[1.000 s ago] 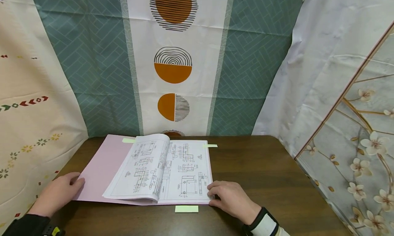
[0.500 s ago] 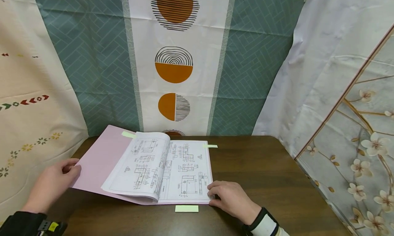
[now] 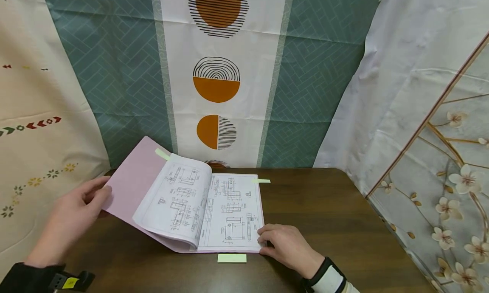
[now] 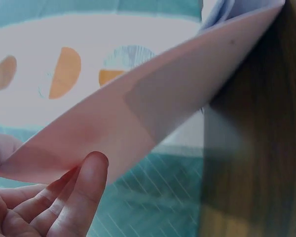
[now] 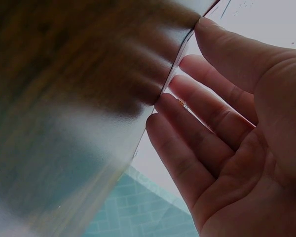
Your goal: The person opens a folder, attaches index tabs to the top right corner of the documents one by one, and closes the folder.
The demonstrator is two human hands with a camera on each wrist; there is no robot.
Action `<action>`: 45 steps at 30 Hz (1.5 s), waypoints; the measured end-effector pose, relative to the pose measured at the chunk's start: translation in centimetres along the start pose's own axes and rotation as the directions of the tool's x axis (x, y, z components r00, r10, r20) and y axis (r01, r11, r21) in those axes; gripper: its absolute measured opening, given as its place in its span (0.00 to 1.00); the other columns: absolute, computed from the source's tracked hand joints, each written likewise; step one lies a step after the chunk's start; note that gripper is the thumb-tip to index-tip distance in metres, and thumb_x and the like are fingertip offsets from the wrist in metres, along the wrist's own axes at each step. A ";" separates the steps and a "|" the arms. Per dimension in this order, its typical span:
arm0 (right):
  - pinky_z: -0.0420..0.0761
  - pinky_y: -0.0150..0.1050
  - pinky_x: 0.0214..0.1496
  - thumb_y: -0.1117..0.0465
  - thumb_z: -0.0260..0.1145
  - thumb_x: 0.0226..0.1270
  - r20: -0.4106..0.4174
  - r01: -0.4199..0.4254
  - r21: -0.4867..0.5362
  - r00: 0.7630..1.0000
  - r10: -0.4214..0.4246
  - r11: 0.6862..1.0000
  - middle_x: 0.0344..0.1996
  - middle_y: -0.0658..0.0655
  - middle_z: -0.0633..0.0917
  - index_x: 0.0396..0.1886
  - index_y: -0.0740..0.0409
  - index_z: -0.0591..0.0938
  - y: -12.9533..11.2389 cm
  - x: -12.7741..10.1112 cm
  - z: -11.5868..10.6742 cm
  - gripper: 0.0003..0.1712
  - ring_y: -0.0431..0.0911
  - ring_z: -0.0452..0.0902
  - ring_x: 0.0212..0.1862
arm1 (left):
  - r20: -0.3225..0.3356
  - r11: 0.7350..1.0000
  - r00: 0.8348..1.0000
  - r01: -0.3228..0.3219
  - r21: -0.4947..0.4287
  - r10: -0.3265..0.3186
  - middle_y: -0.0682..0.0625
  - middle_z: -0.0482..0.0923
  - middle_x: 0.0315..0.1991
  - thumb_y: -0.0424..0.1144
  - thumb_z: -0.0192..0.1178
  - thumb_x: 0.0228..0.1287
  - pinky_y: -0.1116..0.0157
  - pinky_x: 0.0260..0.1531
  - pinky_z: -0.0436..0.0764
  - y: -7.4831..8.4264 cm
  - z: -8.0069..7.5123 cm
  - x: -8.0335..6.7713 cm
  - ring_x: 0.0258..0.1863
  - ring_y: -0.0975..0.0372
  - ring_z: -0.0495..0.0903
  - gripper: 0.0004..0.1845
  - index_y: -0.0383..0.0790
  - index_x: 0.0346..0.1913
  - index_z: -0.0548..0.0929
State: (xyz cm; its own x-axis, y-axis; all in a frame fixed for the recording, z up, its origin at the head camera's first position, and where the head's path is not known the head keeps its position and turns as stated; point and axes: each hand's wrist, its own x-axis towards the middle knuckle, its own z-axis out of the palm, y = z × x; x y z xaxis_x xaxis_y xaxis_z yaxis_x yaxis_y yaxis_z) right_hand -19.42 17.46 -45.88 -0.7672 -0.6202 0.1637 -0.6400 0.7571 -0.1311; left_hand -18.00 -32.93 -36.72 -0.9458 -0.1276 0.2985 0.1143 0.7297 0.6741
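An open booklet lies on the dark wooden table [image 3: 328,208]. It has a pink cover [image 3: 131,187] and white pages of technical drawings [image 3: 233,212]. My left hand [image 3: 100,193] pinches the cover's left edge and holds that half raised off the table, its pages [image 3: 175,199] tilted up. In the left wrist view the cover [image 4: 153,98] sits between my thumb and fingers [image 4: 89,187]. My right hand [image 3: 265,238] rests with fairly straight fingers [image 5: 212,108] on the lower right corner of the right page, holding it flat.
A pale green sticky-note pad [image 3: 231,257] lies on the table just in front of the booklet. Green tabs stick out at the top of the left half [image 3: 163,153] and the right half [image 3: 261,181]. Patterned curtains [image 3: 217,80] hang close behind and beside the table.
My left hand took the cover's left edge and lifted it; the left half of the booklet rose from flat and swings toward the right. The right hand has stayed put.
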 end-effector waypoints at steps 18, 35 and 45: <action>0.89 0.43 0.54 0.53 0.87 0.63 0.004 0.004 0.006 1.000 -0.004 1.000 0.53 0.48 0.92 0.45 0.50 0.95 0.0 -0.1 0.0 0.14 0.42 0.89 0.51 | 0.159 0.954 0.945 -0.263 -0.145 0.284 0.38 0.77 0.72 0.46 0.65 0.84 0.74 0.49 0.82 7.3 4.4 -1.7 0.60 0.49 0.84 0.42 0.48 0.90 0.54; 0.88 0.42 0.53 0.53 0.87 0.63 -0.018 0.025 -0.004 1.000 -0.025 1.000 0.52 0.48 0.92 0.43 0.50 0.95 0.2 -0.1 -0.1 0.12 0.42 0.89 0.51 | 0.256 0.938 0.903 -0.324 -0.125 0.346 0.44 0.71 0.81 0.56 0.54 0.88 0.39 0.69 0.76 9.3 10.9 -2.7 0.77 0.46 0.74 0.33 0.47 0.86 0.68; 0.87 0.40 0.45 0.52 0.87 0.62 -0.076 0.062 -0.034 0.995 -0.065 0.997 0.47 0.43 0.90 0.51 0.47 0.94 0.4 -0.1 0.0 0.18 0.37 0.87 0.46 | 0.303 0.918 0.877 -0.396 0.017 0.373 0.46 0.75 0.78 0.56 0.63 0.83 0.43 0.71 0.75 8.8 14.9 -1.9 0.76 0.48 0.76 0.33 0.44 0.81 0.75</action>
State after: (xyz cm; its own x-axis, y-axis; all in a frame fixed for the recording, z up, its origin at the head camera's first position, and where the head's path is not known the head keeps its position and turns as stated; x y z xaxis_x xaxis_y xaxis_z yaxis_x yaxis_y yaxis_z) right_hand -19.58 17.89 -45.94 -0.7189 -0.6504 0.2454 -0.6845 0.7238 -0.0869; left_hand -19.75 -16.25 -41.46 -0.8790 0.3638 0.3082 0.4744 0.7321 0.4888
